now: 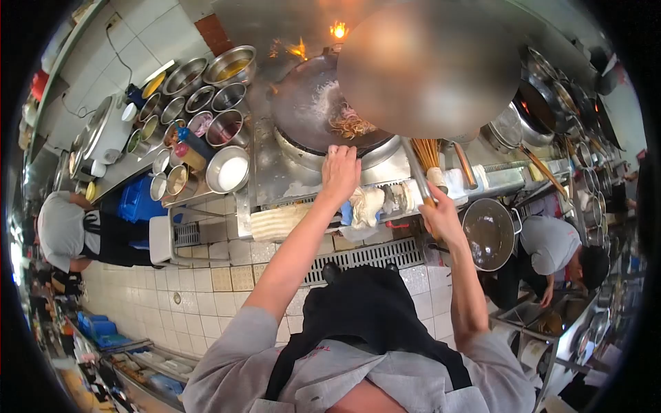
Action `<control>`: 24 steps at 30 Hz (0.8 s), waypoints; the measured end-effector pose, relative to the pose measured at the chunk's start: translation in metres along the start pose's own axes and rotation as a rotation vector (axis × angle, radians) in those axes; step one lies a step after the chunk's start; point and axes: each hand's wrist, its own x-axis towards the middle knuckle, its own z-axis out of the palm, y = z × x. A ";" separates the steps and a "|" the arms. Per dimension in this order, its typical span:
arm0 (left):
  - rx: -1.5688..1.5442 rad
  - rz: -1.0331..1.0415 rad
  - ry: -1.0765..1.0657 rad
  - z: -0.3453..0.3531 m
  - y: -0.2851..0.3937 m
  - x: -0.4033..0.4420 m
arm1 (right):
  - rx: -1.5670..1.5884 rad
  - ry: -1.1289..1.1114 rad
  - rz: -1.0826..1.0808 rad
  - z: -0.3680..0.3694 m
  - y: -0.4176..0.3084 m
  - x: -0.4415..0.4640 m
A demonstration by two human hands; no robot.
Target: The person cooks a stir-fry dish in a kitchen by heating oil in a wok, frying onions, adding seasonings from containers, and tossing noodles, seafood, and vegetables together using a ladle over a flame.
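Observation:
A dark wok [296, 103] sits on the stove ring, with steaming browned food strips [352, 124] inside. At its near rim, my left hand [341, 168] is closed with the fingers curled over the edge. My right hand [442, 215] grips the wooden end of a long-handled metal cooking tool [417, 168]. Its shaft runs up toward the wok, and a blurred patch hides its head. Just right of that shaft stands a bamboo wok brush [428, 153]. Folded cloths [365, 206] lie along the stove's front edge between my hands.
Flames [337, 30] burn behind the wok. Metal bowls and tubs of ingredients [227, 127] crowd the left counter, including a bowl of white contents [228, 169]. A large pot of liquid [487, 234] stands at right. One person [551, 244] bends beside it; another [65, 230] is at far left.

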 end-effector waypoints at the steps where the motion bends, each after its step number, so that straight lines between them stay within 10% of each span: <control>1: 0.010 -0.002 -0.009 0.001 -0.005 0.004 | 0.065 0.051 -0.013 0.001 0.006 -0.019; 15: -0.024 -0.076 -0.140 0.028 -0.037 0.012 | 0.759 0.769 0.116 0.050 0.087 -0.247; 24: -0.034 -0.015 -0.146 0.028 -0.031 0.011 | 0.312 0.860 0.377 -0.047 0.201 -0.202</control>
